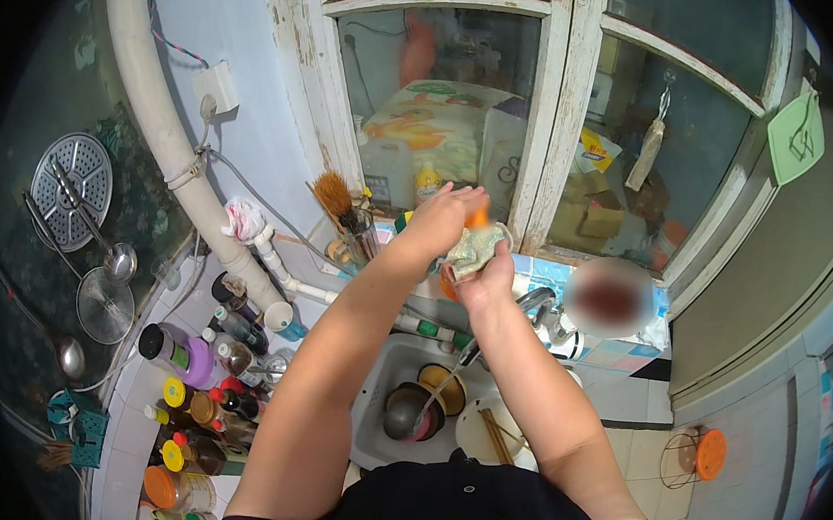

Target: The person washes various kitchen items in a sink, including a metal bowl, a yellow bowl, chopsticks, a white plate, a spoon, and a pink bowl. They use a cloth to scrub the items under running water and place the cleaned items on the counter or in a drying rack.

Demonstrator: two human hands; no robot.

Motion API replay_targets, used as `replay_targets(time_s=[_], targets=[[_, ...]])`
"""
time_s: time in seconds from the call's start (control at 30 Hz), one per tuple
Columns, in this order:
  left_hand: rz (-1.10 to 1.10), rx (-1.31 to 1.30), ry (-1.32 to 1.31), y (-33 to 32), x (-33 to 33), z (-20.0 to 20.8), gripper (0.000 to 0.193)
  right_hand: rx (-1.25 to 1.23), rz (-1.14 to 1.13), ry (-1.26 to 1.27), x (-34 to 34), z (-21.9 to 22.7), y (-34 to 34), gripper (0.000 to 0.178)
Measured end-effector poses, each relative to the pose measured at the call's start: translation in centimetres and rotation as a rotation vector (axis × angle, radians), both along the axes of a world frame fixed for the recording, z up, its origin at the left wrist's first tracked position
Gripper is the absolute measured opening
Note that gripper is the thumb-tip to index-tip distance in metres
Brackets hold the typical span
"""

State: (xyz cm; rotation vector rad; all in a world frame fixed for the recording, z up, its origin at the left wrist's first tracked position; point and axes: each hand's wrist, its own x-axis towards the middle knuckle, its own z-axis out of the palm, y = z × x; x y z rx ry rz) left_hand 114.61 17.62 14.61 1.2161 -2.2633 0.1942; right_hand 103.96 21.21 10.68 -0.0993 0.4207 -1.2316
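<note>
My right hand is cupped under a crumpled pale green dishcloth, holding it above the back edge of the sink. My left hand is just above the cloth, palm down, with its fingers stretched out to the right. Close behind its fingers is an orange object, partly hidden and blurred, so its kind does not show. Below my forearms, water runs from the tap into the grey sink. A dark ladle and several bowls lie in it.
Several bottles and jars crowd the left counter. A glass holding brushes stands at the back by the window. Chopsticks rest in a white bowl right of the sink. Strainers and ladles hang on the left wall.
</note>
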Motion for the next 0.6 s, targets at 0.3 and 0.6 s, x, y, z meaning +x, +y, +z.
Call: replay_targets(time_s=[0.3,0.6], targets=[[0.118,0.117,-0.093,1.2,-0.2,0.2,0.050,0.002,0.020,-0.044,-0.1,0.6,0.2,0.050],[0.014,1.042,1.190,10.8,3.4,-3.0,0.048,-0.231,0.575,0.100,-1.4,-1.9,10.1,0.048]])
